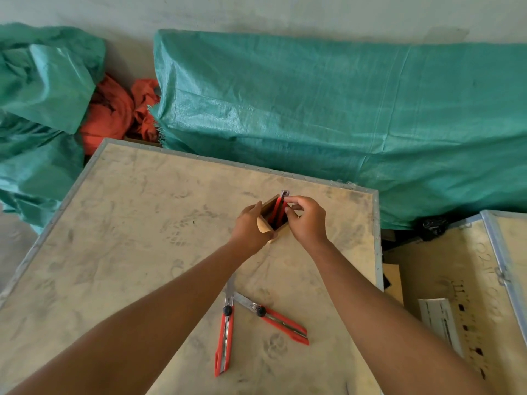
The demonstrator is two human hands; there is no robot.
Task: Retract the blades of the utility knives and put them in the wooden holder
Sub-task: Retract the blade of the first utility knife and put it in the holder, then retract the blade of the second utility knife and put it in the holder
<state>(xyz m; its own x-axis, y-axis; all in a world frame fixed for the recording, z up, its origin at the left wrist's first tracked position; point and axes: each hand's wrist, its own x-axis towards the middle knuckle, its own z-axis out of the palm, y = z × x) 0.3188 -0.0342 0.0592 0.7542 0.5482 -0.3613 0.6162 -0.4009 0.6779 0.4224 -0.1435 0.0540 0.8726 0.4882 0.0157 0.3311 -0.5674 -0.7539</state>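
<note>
A small wooden holder (pixel 269 208) stands on the plywood crate top (pixel 128 238), far centre. My left hand (pixel 249 226) grips its left side. My right hand (pixel 306 220) pinches a red utility knife (pixel 282 205) that stands inside the holder, its metal tip poking above the rim. Two more red utility knives lie near me between my forearms: one (pixel 225 334) runs lengthwise with its blade extended away from me, the other (pixel 282 323) is angled to the right with its blade extended toward the upper left. Their blade tips almost meet.
Green tarpaulin (pixel 313 109) covers bulky shapes behind the crate and at the left. An orange cloth (pixel 114 115) lies between them. A second crate (pixel 456 280) with a white printed strip stands at the right, past a gap along the crate's metal edge.
</note>
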